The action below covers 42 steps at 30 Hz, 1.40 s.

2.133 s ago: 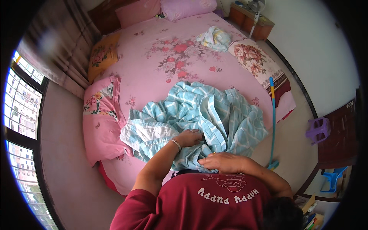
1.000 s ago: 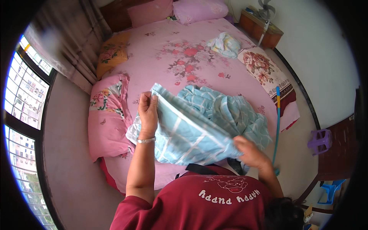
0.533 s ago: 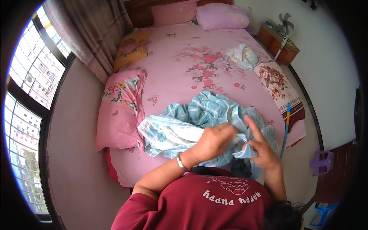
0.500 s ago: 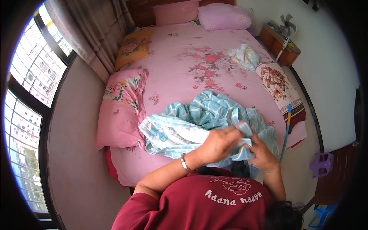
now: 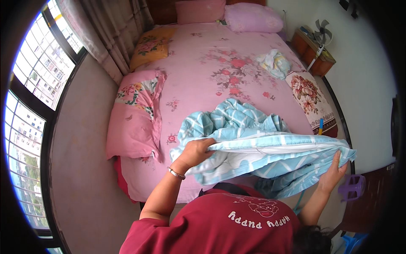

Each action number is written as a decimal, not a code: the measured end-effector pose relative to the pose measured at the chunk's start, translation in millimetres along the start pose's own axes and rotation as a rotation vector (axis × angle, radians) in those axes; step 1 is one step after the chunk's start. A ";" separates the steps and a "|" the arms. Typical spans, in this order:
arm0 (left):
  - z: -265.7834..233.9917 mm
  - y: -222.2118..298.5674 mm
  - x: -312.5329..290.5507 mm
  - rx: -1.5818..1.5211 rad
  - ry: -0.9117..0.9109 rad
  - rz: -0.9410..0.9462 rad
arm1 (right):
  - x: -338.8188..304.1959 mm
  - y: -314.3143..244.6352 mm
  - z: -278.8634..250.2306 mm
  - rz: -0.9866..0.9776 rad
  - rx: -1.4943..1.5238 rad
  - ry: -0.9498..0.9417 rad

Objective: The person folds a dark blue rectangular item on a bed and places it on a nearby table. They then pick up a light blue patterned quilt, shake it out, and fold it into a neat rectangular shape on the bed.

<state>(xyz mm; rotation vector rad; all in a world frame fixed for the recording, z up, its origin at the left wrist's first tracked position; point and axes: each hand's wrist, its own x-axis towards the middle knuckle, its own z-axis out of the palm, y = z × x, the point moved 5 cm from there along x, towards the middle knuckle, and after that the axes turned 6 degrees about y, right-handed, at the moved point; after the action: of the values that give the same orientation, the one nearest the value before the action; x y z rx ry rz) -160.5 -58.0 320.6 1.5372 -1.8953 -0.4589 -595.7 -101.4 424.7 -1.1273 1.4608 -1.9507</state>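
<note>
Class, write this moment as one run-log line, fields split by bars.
left hand: grips blue checked cloth | right hand: grips cloth's right end | cloth: edge stretched between hands, part heaped on bed

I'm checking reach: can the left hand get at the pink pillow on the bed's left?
Probably, if it releases the blue cloth: only sheet shows between left hand and pink pillow.

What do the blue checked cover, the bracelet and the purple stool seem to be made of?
Blue checked cover: matt woven fabric, perhaps cotton; it creases and hangs in soft folds.
Bracelet: possibly polished metal, given its silvery shine.
Purple stool: probably moulded plastic, judging by its uniform colour and cut-out shape.
</note>
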 end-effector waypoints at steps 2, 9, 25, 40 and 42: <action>12.5 -36.8 -21.7 0.034 0.038 -0.147 | 1.9 -0.9 -0.7 -0.015 0.059 0.087; 49.7 -159.8 -110.4 -0.022 0.536 -0.703 | -11.4 18.4 21.2 -0.192 -0.137 0.032; -22.5 -42.4 -59.8 0.306 0.474 -0.238 | -161.9 17.3 146.0 -0.681 -0.185 -1.280; -95.3 -199.7 -231.9 0.434 1.086 -0.851 | 167.7 7.7 -49.1 -0.193 -0.093 0.367; -102.6 -223.0 -245.4 -0.083 1.077 -1.173 | 177.7 28.6 -73.9 -0.181 -0.150 0.369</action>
<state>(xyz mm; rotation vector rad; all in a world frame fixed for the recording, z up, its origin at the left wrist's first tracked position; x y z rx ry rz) 97.6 134.0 190.3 2.0801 -0.0806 -0.0873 -759.5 -203.2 450.5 -1.0302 1.7717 -2.3010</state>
